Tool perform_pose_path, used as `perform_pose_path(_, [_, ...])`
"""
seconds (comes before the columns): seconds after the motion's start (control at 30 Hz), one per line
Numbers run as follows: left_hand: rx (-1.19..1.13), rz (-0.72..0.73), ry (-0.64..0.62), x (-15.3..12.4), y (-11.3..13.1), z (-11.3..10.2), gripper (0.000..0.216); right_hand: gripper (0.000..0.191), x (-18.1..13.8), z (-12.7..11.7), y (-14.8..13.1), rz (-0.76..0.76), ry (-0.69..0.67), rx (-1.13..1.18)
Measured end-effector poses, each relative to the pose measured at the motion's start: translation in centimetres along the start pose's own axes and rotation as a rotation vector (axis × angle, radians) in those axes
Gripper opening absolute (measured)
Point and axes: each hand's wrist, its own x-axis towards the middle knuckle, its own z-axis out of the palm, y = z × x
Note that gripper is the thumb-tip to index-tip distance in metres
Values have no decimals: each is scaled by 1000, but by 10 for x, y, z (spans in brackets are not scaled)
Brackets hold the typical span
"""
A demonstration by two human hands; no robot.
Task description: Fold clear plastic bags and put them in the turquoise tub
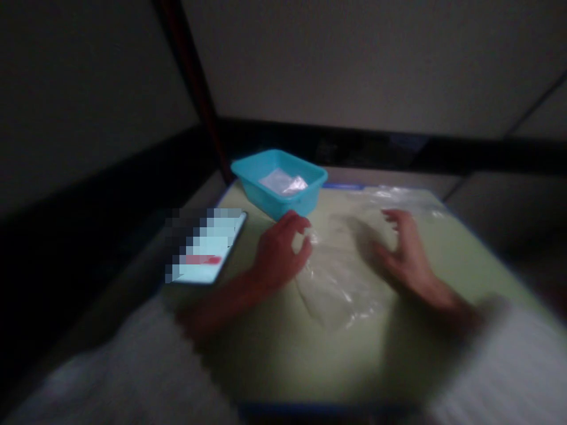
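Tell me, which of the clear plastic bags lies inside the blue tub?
The small crumpled clear bag lies inside the turquoise tub. The other clear bag lies flat on the green table, between the left hand and right hand.

Two hands are over the worktop (274,366), the left hand (279,254) and the right hand (405,260), each coming out of one pale sleeve, so two sleeves. There is one turquoise tub (279,183) with what looks like one clear bag (283,182) inside it, one more clear plastic bag (341,283) lying flat between the hands, and a further stretch of clear plastic (398,195) at the far edge, too blurred to count. One phone (206,248) lies to the left.
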Motion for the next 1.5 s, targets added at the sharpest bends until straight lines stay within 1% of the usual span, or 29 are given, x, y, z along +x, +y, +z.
perform_pose_path(0.07, [-68,270,-128,-13,17,2,12,37,1,-6,-10,-155,38,-15])
perform_pose_path(0.1, [-92,368,-246,-18,23,4,13,27,1,-8,-14,-218,-6,23])
perform_pose_path(0.13, [-103,427,-348,-23,28,5,13,18,1,-9,-18,-266,-89,82])
perform_pose_path(0.17, [-104,453,-448,-26,30,7,13,11,1,-10,-20,-297,-194,146])
perform_pose_path(0.2, [-91,452,-538,-28,31,7,13,7,0,-10,-22,-314,-316,210])
perform_pose_path(0.27, [-35,398,-670,-27,28,6,9,8,0,-8,-22,-320,-523,299])
perform_pose_path(0.3, [-6,367,-717,-25,25,5,10,10,0,-7,-21,-318,-590,320])
perform_pose_path(0.33, [16,343,-748,-23,21,3,16,16,-1,-5,-20,-314,-644,328])
perform_pose_path(0.37, [29,328,-768,-21,18,1,26,27,-1,-4,-19,-311,-690,330])
perform_pose_path(0.47, [40,316,-778,-15,9,-5,62,77,-3,-2,-16,-295,-834,309])
perform_pose_path(0.53, [73,304,-788,-13,5,-9,81,101,-6,-2,-16,-282,-943,276])
perform_pose_path(0.6, [127,272,-826,-12,3,-13,92,112,-9,-4,-16,-267,-1025,233])
perform_pose_path(0.7, [213,194,-907,-10,0,-23,98,118,-13,-7,-16,-259,-1090,180])
perform_pose_path(0.8, [288,138,-948,-7,-7,-33,100,119,-16,-9,-16,-269,-1105,153])
perform_pose_path(0.87, [312,140,-931,-3,-10,-39,97,119,-17,-9,-18,-279,-1095,149])
perform_pose_path(0.93, [286,182,-891,1,-9,-40,88,118,-18,-10,-20,-277,-1089,139])
perform_pose_path(1.0, [245,238,-808,4,0,-37,70,118,-20,-11,-24,-268,-1096,117])
perform_pose_path(1.03, [254,248,-725,4,6,-34,54,118,-21,-11,-25,-265,-1098,108])
perform_pose_path(1.1, [387,248,-484,-1,20,-25,23,117,-23,-12,-29,-269,-1088,108])
perform_pose_path(1.13, [425,305,-429,-5,26,-20,17,116,-24,-12,-31,-275,-1073,116])
perform_pose_path(1.17, [431,370,-386,-10,31,-16,18,114,-24,-13,-34,-281,-1054,126])
perform_pose_path(1.2, [420,432,-379,-15,35,-11,20,110,-22,-14,-36,-284,-1029,137])
perform_pose_path(1.23, [390,496,-399,-20,37,-7,21,102,-20,-15,-38,-281,-995,150])
perform_pose_path(1.27, [350,558,-450,-24,38,-4,22,89,-17,-16,-41,-266,-951,163])
perform_pose_path(1.33, [249,642,-579,-31,37,2,22,57,-9,-18,-45,-198,-836,189])
perform_pose_path(1.37, [189,666,-638,-33,35,4,20,44,-5,-19,-46,-147,-780,200])
perform_pose_path(1.4, [124,678,-681,-34,33,5,19,36,-1,-20,-47,-107,-731,218])
perform_pose_path(1.43, [57,682,-707,-35,32,6,19,32,2,-20,-47,-83,-696,244])
perform_pose_path(1.5, [-55,680,-746,-37,29,8,31,30,5,-19,-46,-94,-674,306])
